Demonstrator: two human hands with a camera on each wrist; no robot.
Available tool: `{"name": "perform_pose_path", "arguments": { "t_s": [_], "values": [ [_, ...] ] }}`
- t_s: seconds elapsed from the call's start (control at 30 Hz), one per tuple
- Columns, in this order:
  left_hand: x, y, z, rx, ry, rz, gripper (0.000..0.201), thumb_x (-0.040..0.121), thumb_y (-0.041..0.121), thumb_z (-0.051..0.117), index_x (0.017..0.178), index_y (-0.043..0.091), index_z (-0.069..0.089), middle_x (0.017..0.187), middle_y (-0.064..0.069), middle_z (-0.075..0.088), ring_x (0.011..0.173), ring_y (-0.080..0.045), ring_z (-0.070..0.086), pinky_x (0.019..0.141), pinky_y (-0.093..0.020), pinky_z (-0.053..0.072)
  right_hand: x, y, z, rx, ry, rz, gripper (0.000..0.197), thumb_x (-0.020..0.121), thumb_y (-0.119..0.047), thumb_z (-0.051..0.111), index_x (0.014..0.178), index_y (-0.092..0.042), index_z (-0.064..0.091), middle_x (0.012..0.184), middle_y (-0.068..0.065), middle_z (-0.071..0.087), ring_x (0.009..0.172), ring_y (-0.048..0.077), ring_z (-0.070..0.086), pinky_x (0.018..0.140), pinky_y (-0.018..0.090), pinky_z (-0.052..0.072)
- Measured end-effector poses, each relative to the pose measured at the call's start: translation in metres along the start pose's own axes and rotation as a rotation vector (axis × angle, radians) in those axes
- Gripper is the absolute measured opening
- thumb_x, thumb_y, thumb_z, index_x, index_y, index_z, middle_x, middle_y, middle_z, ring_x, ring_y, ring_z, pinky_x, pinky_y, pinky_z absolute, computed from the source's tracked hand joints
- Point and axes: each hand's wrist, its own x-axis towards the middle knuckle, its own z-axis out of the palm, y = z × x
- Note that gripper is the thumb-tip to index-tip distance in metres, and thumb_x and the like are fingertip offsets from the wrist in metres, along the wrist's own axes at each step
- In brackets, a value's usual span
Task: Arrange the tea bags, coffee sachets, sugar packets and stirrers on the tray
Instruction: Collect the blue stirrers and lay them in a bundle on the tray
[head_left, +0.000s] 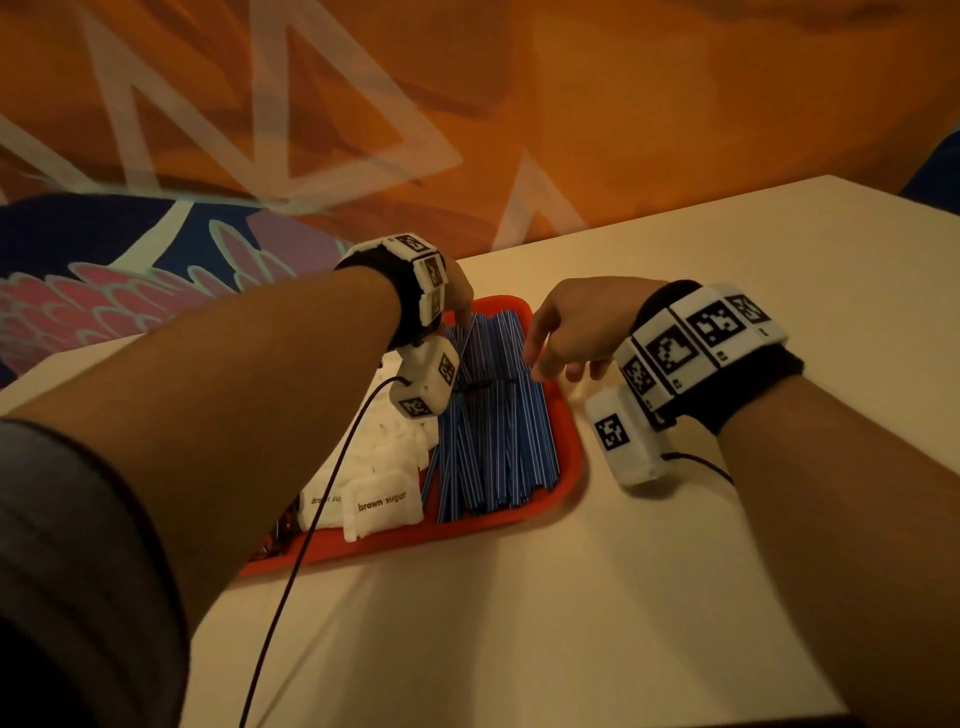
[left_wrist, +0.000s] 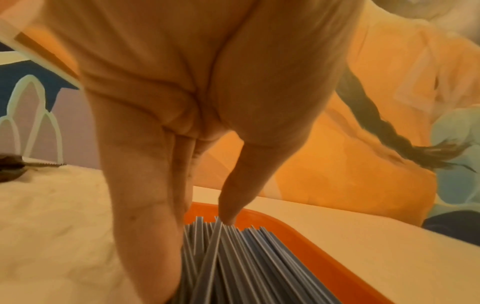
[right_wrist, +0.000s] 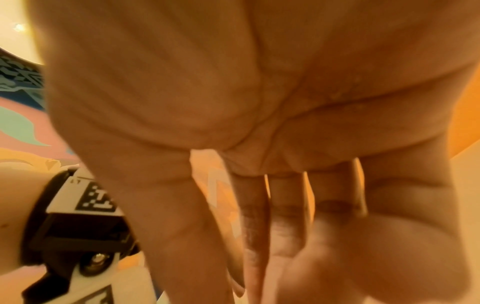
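Careful: your left hand fingers extended, touching far ends of stirrers on tray; right hand relaxed, empty. Hard push could scatter loose bundle over rim.

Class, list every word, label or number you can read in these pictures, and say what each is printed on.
"brown sugar": on the nearest white sugar packet on the red tray.
"brown su...": on the packet beside it, partly hidden by the forearm.
Square black-and-white code markers on the wristbands: patterns only; the tiny characters beside them are too small to read.
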Motion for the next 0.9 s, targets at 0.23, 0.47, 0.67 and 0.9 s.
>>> {"name": "perform_pose_path", "arguments": {
  "t_s": [0.23, 0.47, 0.67, 0.9],
  "values": [
    [-0.007, -0.002, 0.001, -0.016, -0.06, 0.131, 0.035, 0.083, 0.016, 0.08, 0.114, 0.006, 0.067, 0.112, -0.013, 0.068, 0.1, -0.033, 0.071, 0.093, -0.049, 0.057, 0.002, 0.0, 0.0, 0.005, -0.022, -0.027, 0.022, 0.086, -0.024, 0.074, 0.108, -0.021, 0.071, 0.096, -0.001, 0.07, 0.09, 0.013, 0.066, 0.088, 0.038, 0.058],
    [-0.007, -0.007, 0.005, -0.032, -0.08, 0.177, 0.011, 0.082, 0.007, 0.081, 0.089, 0.006, 0.072, 0.096, -0.011, 0.071, 0.076, -0.025, 0.075, 0.077, -0.044, 0.062, 0.003, 0.001, 0.003, 0.008, -0.026, -0.037, 0.023, 0.086, -0.024, 0.074, 0.109, -0.021, 0.071, 0.096, -0.003, 0.07, 0.089, 0.011, 0.065, 0.084, 0.034, 0.058],
    [-0.045, -0.02, -0.022, -0.064, -0.024, 0.29, 0.016, 0.09, 0.008, 0.072, 0.106, 0.007, 0.069, 0.097, -0.009, 0.071, 0.079, -0.017, 0.072, 0.066, -0.026, 0.062, 0.002, -0.004, 0.004, -0.045, -0.013, -0.098, 0.021, 0.083, -0.029, 0.077, 0.103, -0.027, 0.071, 0.098, -0.006, 0.071, 0.089, 0.013, 0.066, 0.084, 0.032, 0.056],
    [-0.105, -0.088, -0.047, 0.156, 0.051, 0.37, 0.005, 0.093, 0.021, 0.07, 0.097, 0.021, 0.068, 0.086, 0.001, 0.072, 0.07, -0.007, 0.068, 0.06, -0.02, 0.052, -0.009, -0.047, 0.013, -0.226, -0.014, -0.241, 0.019, 0.08, -0.036, 0.079, 0.098, -0.032, 0.075, 0.086, -0.012, 0.067, 0.088, 0.009, 0.061, 0.084, 0.032, 0.051]
  ]
}}
